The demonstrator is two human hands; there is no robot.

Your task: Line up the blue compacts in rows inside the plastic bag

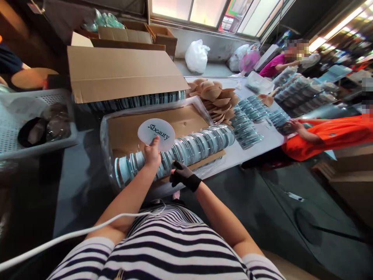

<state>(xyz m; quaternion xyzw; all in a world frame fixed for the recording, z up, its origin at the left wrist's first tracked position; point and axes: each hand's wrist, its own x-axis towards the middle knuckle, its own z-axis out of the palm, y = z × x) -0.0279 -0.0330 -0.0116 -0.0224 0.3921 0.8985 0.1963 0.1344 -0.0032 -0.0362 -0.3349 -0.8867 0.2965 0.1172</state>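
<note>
While both hands work at the tray edge, status by item:

L hand (pixel 152 153): pinches a round white disc (pixel 156 134) by its lower edge, thumb and fingers closed on it; disc is held up above the tray, printed "beauty" side facing cam.

R hand (pixel 182 175): in a black glove, resting at the near edge of the row of compacts; fingers curled, can't tell if it grips one or just steadies.

Row of compacts (pixel 186 146): round blue-rimmed cases standing on edge, packed side by side along the front of the plastic-lined tray (pixel 106 128); row looks full end to end.

Cardboard sheet (pixel 175 122): lies flat in the tray behind the row.

Done so far (my read): one full row stacked in tray, more rows laid out on the table (pixel 271 136) beyond, so a good share seems handled.

Left (my read): disc in L hand not yet placed anywhere; brown pads (pixel 217 97) heaped further back are unused.

Others: person in orange sleeve (pixel 329 134) handles compacts at far right.

Box (pixel 122 72): open carton behind tray, another row beneath its flap.
</note>
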